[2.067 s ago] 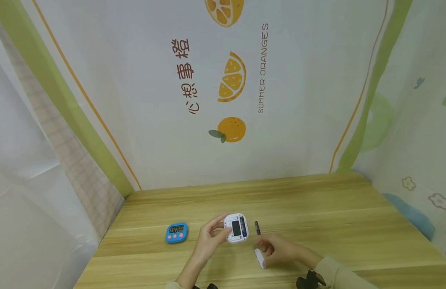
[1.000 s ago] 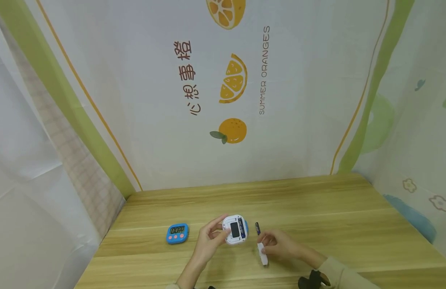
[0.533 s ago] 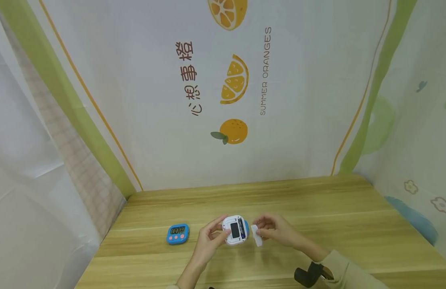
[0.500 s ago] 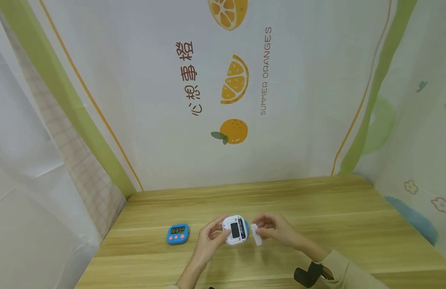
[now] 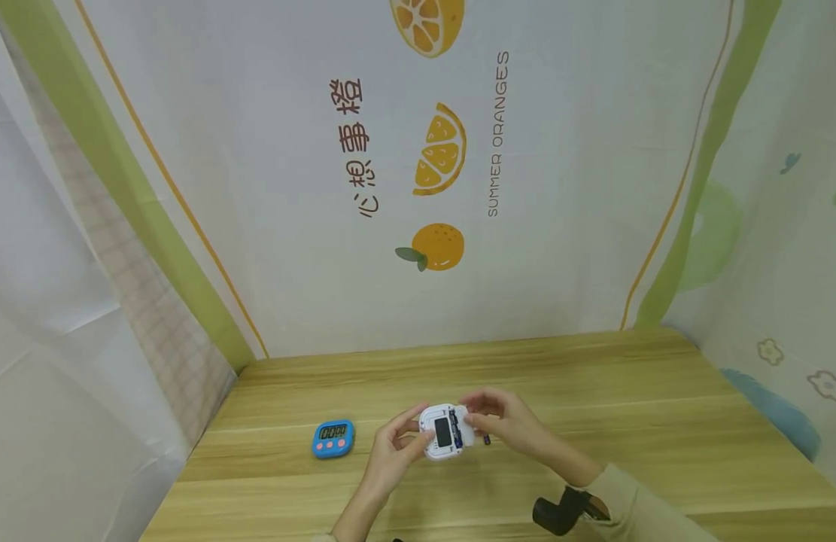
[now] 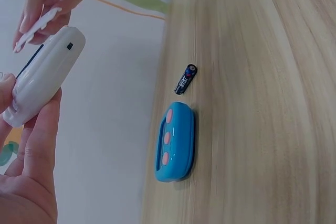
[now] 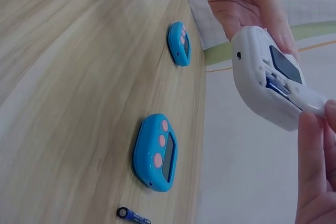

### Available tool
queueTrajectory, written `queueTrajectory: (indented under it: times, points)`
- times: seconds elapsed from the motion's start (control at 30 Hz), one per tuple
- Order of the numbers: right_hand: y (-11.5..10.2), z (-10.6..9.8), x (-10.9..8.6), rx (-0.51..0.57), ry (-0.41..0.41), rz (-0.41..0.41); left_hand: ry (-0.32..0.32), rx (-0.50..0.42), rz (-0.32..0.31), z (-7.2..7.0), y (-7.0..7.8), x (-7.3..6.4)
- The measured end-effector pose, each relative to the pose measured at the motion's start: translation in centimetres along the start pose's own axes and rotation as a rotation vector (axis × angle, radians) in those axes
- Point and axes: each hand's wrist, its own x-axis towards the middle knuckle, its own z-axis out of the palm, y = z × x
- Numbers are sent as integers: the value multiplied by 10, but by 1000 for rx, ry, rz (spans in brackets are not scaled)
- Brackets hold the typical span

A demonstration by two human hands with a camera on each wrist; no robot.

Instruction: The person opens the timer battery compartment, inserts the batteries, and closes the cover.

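Observation:
My left hand (image 5: 393,448) grips a white digital timer (image 5: 443,431), its back with a dark rectangular patch turned up. A battery (image 7: 276,85) lies in the timer's uncovered compartment. With thumb and fingers, my right hand (image 5: 509,421) pinches a white battery cover (image 5: 466,427) at the compartment's side. One end of the cover appears to meet the timer in the right wrist view; the left wrist view shows it tilted over the back. Both hands are above the table. A loose battery (image 6: 186,79) lies on the wood, partly hidden by my right hand in the head view.
A blue timer (image 5: 333,439) with pink buttons lies on the wooden table (image 5: 269,482), left of my left hand. A second blue timer (image 7: 155,152) is beneath the held one, seen in the right wrist view. A printed curtain (image 5: 560,226) hangs behind the table.
My right hand has picked the battery cover up from the table and brought it up and left to the white timer's side. My left hand has barely moved.

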Motion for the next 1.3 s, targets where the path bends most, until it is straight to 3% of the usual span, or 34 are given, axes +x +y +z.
queueTrajectory:
  times: [0.9,1.3]
  points:
    - [5,8,1,21,47,45,-30,-1,12,4,3,0]
    - [9,8,-1,56,28,134,-77,45,30,2,1,-1]
